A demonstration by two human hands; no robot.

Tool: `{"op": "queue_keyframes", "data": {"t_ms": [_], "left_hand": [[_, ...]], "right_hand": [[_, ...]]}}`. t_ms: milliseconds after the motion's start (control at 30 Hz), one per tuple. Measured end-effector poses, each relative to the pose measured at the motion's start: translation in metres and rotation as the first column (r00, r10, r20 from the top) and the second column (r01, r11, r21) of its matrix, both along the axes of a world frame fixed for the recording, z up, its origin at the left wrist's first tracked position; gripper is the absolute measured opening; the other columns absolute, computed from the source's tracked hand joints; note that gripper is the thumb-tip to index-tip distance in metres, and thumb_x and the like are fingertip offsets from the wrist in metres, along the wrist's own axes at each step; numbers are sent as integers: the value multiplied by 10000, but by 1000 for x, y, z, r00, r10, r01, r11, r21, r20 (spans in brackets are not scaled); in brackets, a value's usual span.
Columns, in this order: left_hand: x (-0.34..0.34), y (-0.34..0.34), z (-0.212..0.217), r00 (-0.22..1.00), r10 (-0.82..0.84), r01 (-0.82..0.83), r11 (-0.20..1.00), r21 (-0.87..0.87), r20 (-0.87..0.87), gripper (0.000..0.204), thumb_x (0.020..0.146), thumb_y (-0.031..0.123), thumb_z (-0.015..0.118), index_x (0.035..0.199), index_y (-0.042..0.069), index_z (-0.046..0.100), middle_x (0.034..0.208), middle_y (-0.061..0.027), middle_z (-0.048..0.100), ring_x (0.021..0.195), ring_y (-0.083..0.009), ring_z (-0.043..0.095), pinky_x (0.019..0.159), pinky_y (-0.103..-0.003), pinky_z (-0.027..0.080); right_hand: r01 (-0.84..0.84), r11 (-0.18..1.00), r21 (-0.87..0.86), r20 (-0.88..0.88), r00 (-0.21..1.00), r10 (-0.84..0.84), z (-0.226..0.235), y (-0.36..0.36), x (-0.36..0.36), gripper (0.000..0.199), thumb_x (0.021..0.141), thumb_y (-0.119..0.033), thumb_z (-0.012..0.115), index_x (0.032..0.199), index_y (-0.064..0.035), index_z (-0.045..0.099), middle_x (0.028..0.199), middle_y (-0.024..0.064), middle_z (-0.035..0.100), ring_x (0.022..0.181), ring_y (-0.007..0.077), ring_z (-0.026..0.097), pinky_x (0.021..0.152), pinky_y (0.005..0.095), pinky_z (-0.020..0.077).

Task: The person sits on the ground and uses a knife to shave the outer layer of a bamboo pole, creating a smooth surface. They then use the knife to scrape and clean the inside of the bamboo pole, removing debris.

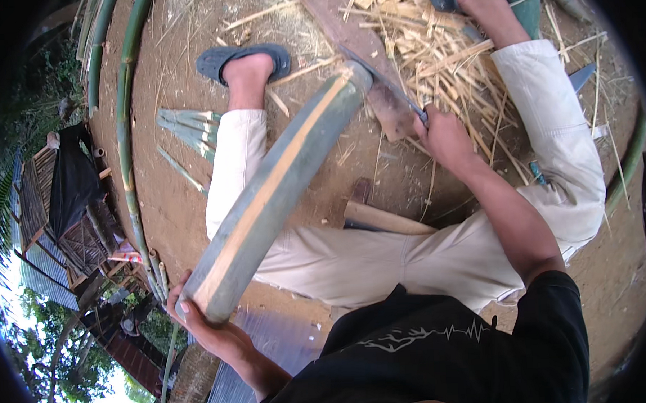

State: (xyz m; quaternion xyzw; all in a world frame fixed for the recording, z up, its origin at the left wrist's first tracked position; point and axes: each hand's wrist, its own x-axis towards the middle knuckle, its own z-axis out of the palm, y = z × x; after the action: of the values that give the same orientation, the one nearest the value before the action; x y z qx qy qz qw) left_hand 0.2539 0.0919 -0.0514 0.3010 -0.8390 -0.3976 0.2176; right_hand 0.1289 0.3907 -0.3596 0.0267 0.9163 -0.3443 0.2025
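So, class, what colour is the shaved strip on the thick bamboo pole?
Pale tan strip, head view.

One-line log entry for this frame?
left hand: grips near end of bamboo pole | right hand: holds blade at far end | shavings on ground

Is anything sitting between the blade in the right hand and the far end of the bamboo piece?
Nothing visible. The right hand holds the blade with its edge already at the far end of the bamboo piece, whose near end the left hand grips.
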Motion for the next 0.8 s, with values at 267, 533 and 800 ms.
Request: {"op": "queue_keyframes", "data": {"t_ms": [267, 533, 800], "left_hand": [[-11, 4, 5, 999, -30, 32, 995, -99, 26, 400, 1046, 361, 432, 1245, 19, 484, 1289, -205, 556, 1220, -294, 541, 1097, -446, 402], [-10, 13, 6, 996, -87, 81, 979, -185, -26, 398, 1043, 341, 445, 1250, 5, 494, 1302, -218, 580, 1241, -322, 565, 1095, -460, 425], [-1, 13, 13, 996, -93, 90, 987, -137, -14, 407, 1049, 353, 472, 1254, 3, 504, 1310, -215, 581, 1233, -307, 574, 1078, -438, 447]], "right_hand": [[-16, 993, -115, -57, 998, 9, 5, -6, 0, 323, 962, -339, 622, 1005, -19, 599, 729, 221, 684, 697, 420, 708, 655, 522, 577], [7, 994, -109, -10, 1000, -8, 16, -8, -10, 330, 963, -333, 621, 980, -4, 600, 755, 216, 694, 726, 430, 708, 686, 525, 579], [50, 983, -174, -43, 997, -58, 3, -15, -1, 306, 961, -312, 625, 981, -8, 595, 775, 235, 699, 743, 448, 700, 693, 539, 570]]}}
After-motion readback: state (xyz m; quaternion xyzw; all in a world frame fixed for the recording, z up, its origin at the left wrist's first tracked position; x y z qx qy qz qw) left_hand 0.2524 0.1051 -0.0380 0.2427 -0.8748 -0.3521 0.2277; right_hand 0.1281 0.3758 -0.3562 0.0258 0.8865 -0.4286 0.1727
